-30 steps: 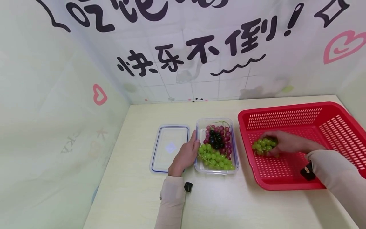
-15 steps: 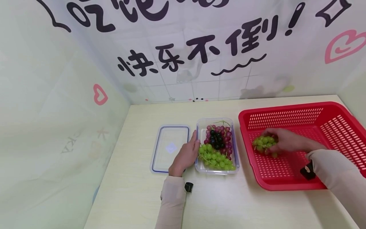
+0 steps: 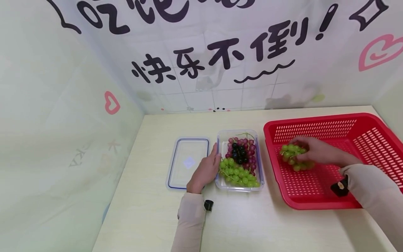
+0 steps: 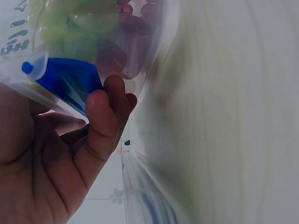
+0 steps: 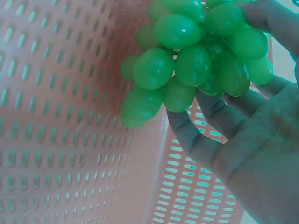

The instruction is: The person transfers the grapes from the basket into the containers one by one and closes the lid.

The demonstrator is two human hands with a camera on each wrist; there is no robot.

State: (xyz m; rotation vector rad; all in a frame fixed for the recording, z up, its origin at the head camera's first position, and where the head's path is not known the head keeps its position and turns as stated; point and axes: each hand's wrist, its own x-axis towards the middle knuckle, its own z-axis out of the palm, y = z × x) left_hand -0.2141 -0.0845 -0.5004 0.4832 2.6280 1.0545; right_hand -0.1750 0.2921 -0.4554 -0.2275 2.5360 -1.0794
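Observation:
In the head view, my right hand (image 3: 315,150) grips a bunch of green grapes (image 3: 291,153) inside the red basket (image 3: 272,168). Seen from the right wrist, bent fingers (image 5: 201,142) and thumb hold the bunch (image 5: 187,60) from one side, with grapes hanging below. My left hand (image 3: 204,171) rests along the left side of a clear plastic food container (image 3: 239,189). Its fingers (image 4: 100,116) touch the container beside a blue flap (image 4: 70,81). Inside lie green grapes (image 3: 239,175) in front, with red grapes (image 3: 252,148) and black grapes (image 3: 240,154) behind.
A clear lid (image 3: 185,168) with a blue seal lies on the table (image 3: 141,196), left of the container. The perforated basket stands to the right, its walls raised around my right hand. A printed cloth (image 3: 189,101) hangs behind the table.
My right hand has lifted the green grapes slightly and turned the bunch within the basket. The left hand stays against the container. The head view has shifted a little.

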